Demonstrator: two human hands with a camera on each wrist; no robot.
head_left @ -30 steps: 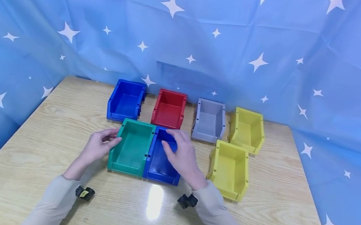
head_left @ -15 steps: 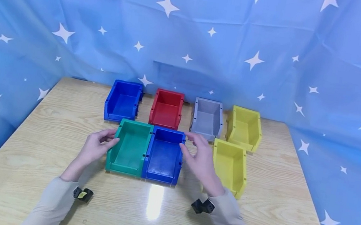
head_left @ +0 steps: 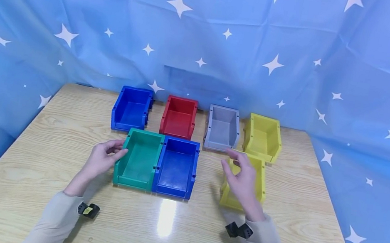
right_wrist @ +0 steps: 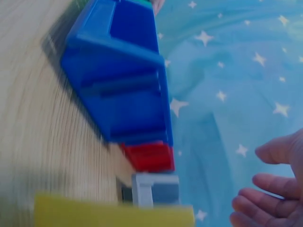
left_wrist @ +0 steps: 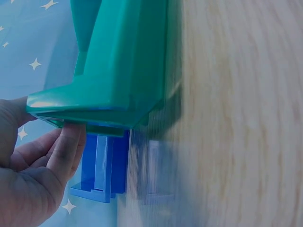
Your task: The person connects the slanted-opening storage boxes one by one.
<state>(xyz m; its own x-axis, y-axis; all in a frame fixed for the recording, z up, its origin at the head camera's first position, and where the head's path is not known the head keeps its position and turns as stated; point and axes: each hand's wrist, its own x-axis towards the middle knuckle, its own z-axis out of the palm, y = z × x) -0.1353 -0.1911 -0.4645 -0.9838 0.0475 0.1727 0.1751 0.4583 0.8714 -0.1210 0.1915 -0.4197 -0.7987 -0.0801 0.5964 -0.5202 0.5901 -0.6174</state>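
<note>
A green plastic bin [head_left: 140, 159] stands side by side with a blue bin [head_left: 175, 169] in the middle of the table. My left hand [head_left: 101, 159] holds the green bin's left rim, thumb at the inner side and fingers under the outer lip, as the left wrist view [left_wrist: 38, 175] bears out. Over the front yellow bin [head_left: 232, 202] hovers my right hand [head_left: 244, 183], its fingers parted and holding nothing. In the right wrist view that hand's fingers [right_wrist: 267, 198] appear at the right edge, apart from the bins.
Along the back of the table [head_left: 126, 229] stand another blue bin [head_left: 132, 112], a red bin [head_left: 178, 121], a grey bin [head_left: 223, 128] and a second yellow bin [head_left: 264, 136]. A blue star-patterned cloth [head_left: 217, 24] hangs behind and at both sides.
My right hand has moved right, from over the front blue bin, past its right side, to above the front yellow bin. The left hand stays at the green bin's rim.
</note>
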